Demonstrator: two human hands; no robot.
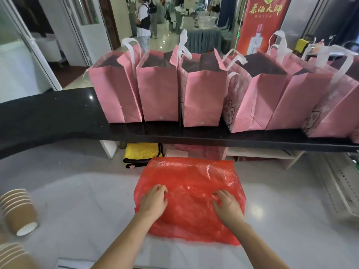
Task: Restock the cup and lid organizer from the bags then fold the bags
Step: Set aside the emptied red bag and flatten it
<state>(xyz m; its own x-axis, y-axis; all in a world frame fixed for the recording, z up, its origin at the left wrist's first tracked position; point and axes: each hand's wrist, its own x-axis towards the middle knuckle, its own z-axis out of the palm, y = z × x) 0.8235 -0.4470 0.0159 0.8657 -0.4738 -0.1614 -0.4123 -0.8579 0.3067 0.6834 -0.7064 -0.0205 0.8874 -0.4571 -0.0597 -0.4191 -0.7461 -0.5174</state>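
Head view: a red bag (191,193) of thin, crinkled plastic lies flat on the pale desk (81,206), straight ahead of the person and near its front edge. Both hands rest on top of it, palms down. The left hand (153,202) sits on the bag's left part, fingers loosely bent and touching the film; the right hand (227,207) sits on the right part the same way, fingers slightly spread. Neither hand grips or pinches the plastic; both are relaxed and holding nothing. The bag's near edge is ragged and hangs a little toward the person. At the desk's left edge a stack of brown paper cups (17,210) lies on its side, white insides facing the camera, and a second stack (11,251) shows at the bottom left corner. Behind the red bag, under a raised black counter (54,117), a folded yellow cloth (142,153) with black trim lies on the desk. On the counter stands a row of pink bags (159,94) with white handles, upright and open at the top, side by side and touching; some at the right carry a cartoon print. Beyond them stands a red banner (264,26), and a person (143,22) stands in the room behind.
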